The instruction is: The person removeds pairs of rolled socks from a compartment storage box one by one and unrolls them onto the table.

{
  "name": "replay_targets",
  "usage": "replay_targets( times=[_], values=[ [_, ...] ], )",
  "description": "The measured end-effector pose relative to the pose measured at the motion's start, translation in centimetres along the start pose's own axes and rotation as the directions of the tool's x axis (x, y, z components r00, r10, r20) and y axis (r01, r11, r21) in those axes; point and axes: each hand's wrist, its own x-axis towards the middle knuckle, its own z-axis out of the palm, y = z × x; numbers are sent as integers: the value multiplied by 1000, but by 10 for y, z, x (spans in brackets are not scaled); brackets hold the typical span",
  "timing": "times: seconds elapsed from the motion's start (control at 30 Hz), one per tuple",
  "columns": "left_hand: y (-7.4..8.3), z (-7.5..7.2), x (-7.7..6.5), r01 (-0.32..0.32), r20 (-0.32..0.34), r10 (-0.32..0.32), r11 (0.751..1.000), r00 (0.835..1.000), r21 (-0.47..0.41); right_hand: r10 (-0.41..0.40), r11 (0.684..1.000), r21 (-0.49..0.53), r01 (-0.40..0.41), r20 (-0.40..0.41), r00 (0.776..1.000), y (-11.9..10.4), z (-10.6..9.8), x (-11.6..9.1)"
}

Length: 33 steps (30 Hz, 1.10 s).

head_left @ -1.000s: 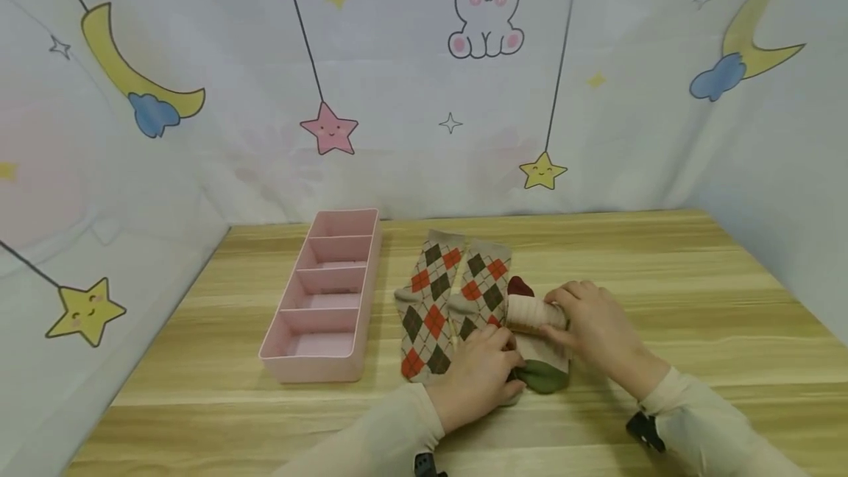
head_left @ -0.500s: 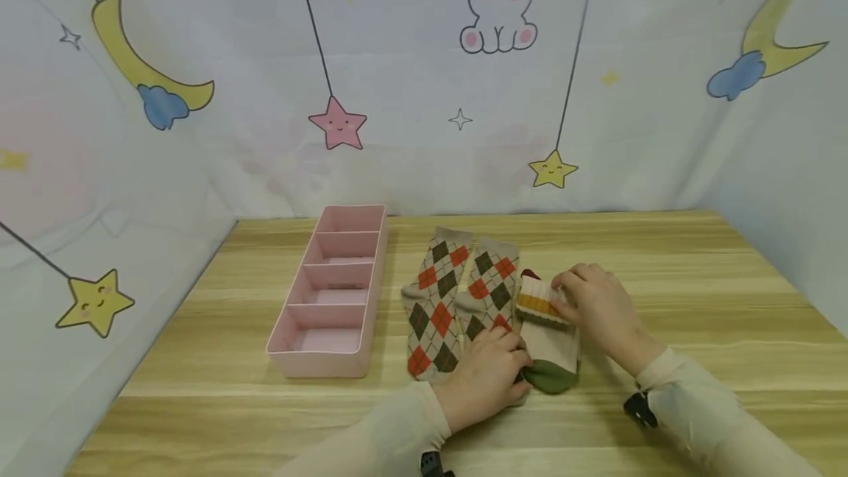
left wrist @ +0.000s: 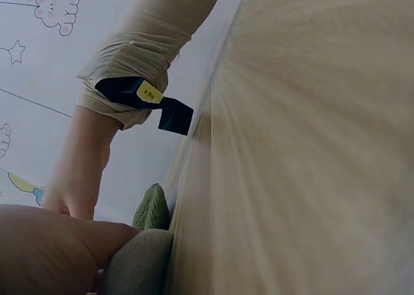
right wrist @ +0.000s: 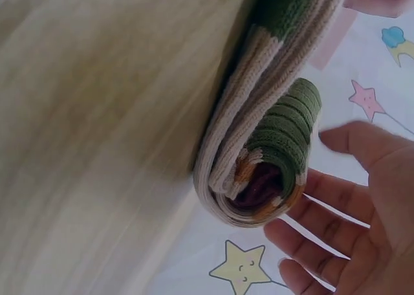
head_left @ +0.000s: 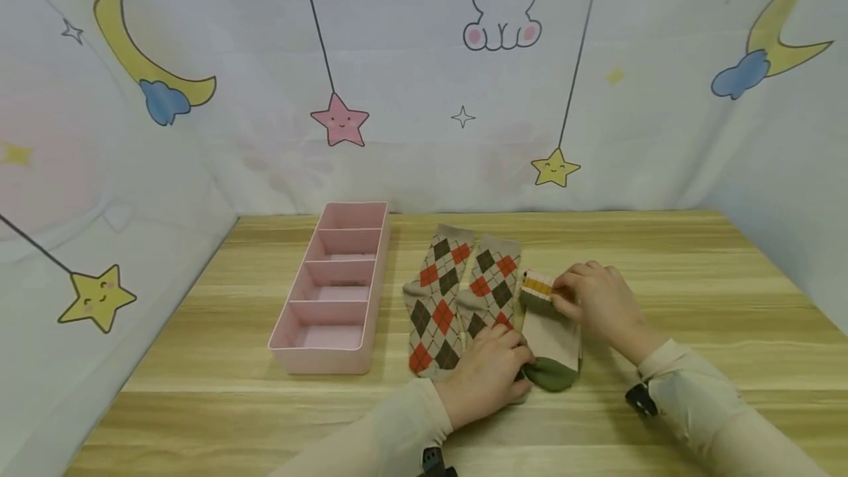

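Two argyle socks (head_left: 432, 308) in beige, dark green and red lie flat side by side. Right of them, cream socks with a green toe (head_left: 551, 341) are layered and partly rolled. The roll (right wrist: 284, 130) shows green ribbing, an orange band and dark red inside. My right hand (head_left: 599, 308) holds the roll at its right end, fingers behind it and thumb close to the near side. My left hand (head_left: 486, 374) rests over the foot of the nearer argyle sock, its fingertips at the green toe. In the left wrist view, the left thumb lies over a greyish sock toe (left wrist: 139, 262).
A pink organizer box (head_left: 327, 359) with several compartments in a row stands left of the socks on the wood-grain table (head_left: 695, 278). A white cloth backdrop (head_left: 411, 168) with cartoon prints surrounds the table's back and sides.
The roll has turned under my right hand: its outside went from cream to an orange band and green. The dark red bit beyond it is no longer visible. My left hand has stayed in place.
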Motion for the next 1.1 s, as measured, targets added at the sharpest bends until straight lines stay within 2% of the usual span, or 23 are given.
replay_targets(
  times=[0.1,0.27,0.63,1.1],
  values=[
    [0,0,0,0,4,0,1000,1000,0,8,999,-46,-5,62,998,1,-4,-2],
    [-2,-1,-1,1,5,-1,1000,1000,6,-1,997,-78,9,105,994,0,-5,-2],
    [-2,2,-1,-8,-10,8,1000,1000,-6,-23,995,-90,31,86,996,4,-4,1],
    [-2,2,-1,-3,-13,3,1000,1000,-21,-12,996,-91,20,96,995,11,-13,15]
  ],
)
